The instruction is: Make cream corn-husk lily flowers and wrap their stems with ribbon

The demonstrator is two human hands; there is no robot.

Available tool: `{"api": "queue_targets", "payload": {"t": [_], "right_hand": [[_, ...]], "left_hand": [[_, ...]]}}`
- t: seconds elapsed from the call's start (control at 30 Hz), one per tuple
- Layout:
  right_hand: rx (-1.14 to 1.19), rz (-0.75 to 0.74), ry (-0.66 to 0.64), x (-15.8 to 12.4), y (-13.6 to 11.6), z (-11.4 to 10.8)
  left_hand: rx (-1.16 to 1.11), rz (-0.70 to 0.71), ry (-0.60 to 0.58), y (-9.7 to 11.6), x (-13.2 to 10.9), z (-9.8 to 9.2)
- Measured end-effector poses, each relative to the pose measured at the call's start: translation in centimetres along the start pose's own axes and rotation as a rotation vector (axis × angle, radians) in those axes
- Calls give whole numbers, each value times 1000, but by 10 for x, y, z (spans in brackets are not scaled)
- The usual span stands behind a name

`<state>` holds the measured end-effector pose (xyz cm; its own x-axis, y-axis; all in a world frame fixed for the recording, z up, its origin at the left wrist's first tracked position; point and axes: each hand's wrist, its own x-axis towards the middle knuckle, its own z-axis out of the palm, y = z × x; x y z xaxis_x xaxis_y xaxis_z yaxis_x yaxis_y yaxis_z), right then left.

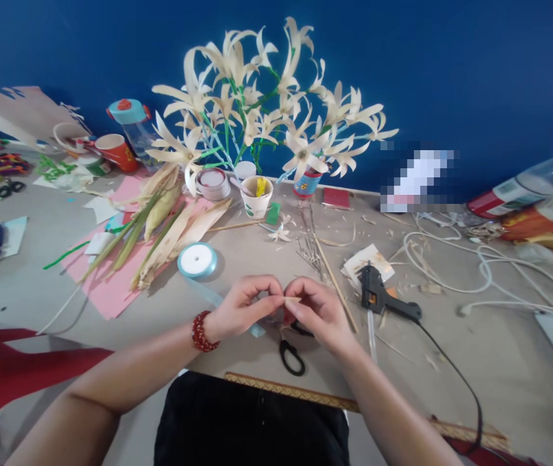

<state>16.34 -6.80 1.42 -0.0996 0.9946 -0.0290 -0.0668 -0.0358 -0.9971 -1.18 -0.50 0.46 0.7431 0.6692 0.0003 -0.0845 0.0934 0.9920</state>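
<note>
One grey worktable (500, 369) fills my view; above its near edge my left hand (242, 307) and right hand (318, 312) hover over black-handled scissors (282, 355), each pinching an end of a thin pale husk strip (292, 299), its long axis level, left to right.

— Any writing you can read here?
— None. The bottle (509, 194) lying at the far right has a red and white label, but its print is too blurred.
— The cups?
— The white paper cup (257, 206) bears a small green mark, the red cup (117, 154) a pale picture, and the blue cup (307, 184) under the flowers a coloured band. No letters come out on any.
— That blocky patch (417, 178) by the wall?
— Pixelated, unreadable.
— And the pale strip (292, 299) pinched between the left hand (242, 305) and right hand (319, 312)?
— Plain, as far as shows.
</note>
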Motion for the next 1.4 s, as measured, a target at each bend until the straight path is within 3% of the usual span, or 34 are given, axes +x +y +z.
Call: {"api": "queue_targets", "payload": {"t": [0.13, 0.4, 0.7, 0.9, 1.03, 1.27, 1.4], "right_hand": [[21, 15, -2, 0, 1, 0], [348, 36, -14, 1, 17, -18], [-38, 36, -62, 0, -3, -5], [201, 132, -64, 1, 7, -10], [427, 142, 50, 5, 13, -18], [145, 122, -59, 2, 0, -5], [219, 143, -26, 1, 6, -6]], "left_hand": [[7, -12, -19, 0, 0, 0], [-240, 4, 1, -2, 0, -2], [-62, -50, -70, 0, 0, -3], [-127, -81, -106, -2, 1, -3], [-216, -50, -76, -3, 1, -4], [-150, -119, -60, 1, 1, -3], [-194, -122, -74, -1, 1, -2]]}}
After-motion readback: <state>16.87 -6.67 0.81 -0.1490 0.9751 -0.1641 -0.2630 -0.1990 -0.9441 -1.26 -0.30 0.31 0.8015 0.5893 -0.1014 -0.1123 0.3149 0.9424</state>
